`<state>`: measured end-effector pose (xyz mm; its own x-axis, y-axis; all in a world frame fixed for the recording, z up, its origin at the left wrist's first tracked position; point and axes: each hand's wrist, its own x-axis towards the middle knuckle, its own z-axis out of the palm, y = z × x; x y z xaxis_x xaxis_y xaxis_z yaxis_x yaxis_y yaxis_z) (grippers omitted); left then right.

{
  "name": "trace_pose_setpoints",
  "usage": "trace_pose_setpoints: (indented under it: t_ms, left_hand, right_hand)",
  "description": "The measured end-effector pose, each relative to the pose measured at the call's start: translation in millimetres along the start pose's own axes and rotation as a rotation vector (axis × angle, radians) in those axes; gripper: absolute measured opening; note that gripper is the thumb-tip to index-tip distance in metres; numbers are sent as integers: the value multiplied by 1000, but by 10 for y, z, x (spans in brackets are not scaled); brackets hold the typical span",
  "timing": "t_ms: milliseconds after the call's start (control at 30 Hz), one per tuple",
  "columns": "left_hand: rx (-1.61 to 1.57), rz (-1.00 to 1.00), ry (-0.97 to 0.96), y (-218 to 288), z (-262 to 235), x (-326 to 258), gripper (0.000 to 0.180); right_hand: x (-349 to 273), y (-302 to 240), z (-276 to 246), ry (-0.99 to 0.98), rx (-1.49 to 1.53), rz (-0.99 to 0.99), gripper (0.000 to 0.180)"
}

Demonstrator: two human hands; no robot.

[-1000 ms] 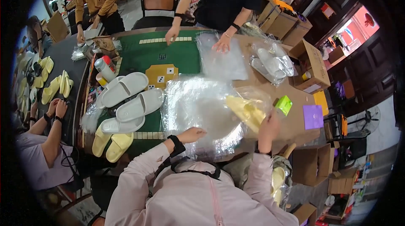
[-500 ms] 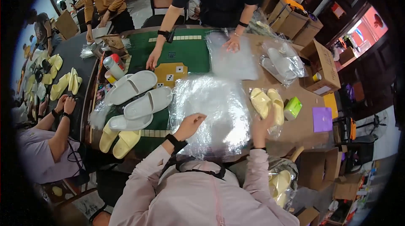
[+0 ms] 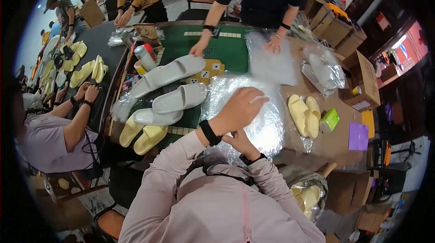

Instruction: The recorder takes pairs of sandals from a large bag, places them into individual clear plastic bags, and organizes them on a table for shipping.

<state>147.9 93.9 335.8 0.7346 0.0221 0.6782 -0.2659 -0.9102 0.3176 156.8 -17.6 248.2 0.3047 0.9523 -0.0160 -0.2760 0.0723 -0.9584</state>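
My left hand [image 3: 241, 110] is above a stack of clear plastic bags [image 3: 226, 89], its loosely bent fingers pointing right with nothing visible in them. Just below it, and partly covered by it, is my right hand [image 3: 242, 144], thumb apart from the fingers, with no object seen in it. To the right, a pair of pale yellow slippers [image 3: 304, 116] lies on a clear bag. Left of the bags are grey slippers [image 3: 179, 98] and another yellow pair [image 3: 149, 139]. Across the table, a co-worker's hand [image 3: 199, 48] touches the toe of a grey slipper [image 3: 170, 74].
The co-worker's other hand [image 3: 273, 43] rests on more clear bags [image 3: 272, 67]. Bagged slippers [image 3: 322, 71], a cardboard box [image 3: 362, 82], a green packet [image 3: 329, 120] and a purple sheet [image 3: 358, 137] are at the right. Bottles [image 3: 145, 55] stand at the left.
My right hand has left the yellow slippers and moved left beside my left hand. My left hand has moved right over the bags. The co-worker's hand has reached a grey slipper, which has shifted.
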Motion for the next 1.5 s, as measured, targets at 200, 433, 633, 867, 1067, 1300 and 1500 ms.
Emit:
trace_pose_setpoints:
  t_ms: [200,433,633,867,1067,1300,1500]
  left_hand:
    - [22,145,-69,184,-17,-87,27]
    - [174,254,-139,148,-15,-192,28]
    - [94,137,-95,132,45,-355,27]
    - [68,140,-155,-80,-58,-466,30]
    - [154,-115,-169,-464,-216,-717,27]
    - [322,-606,-119,-929,-141,-1907,31]
    - [585,-928,-173,-1125,-321,-2479,48]
  right_hand:
    - [-112,-80,156,-114,56,72,64]
    - [-130,-24,263,-104,-151,173,74]
    - [-203,99,313,-144,-211,223,67]
    - [-32,41,21,-208,-569,-61,68]
    - [-270,987,-944,90,-1526,320,91]
    - [-715,1288,-1055,113,-1717,496,87]
    - [-662,1371,-1126,147,-1797,203,33]
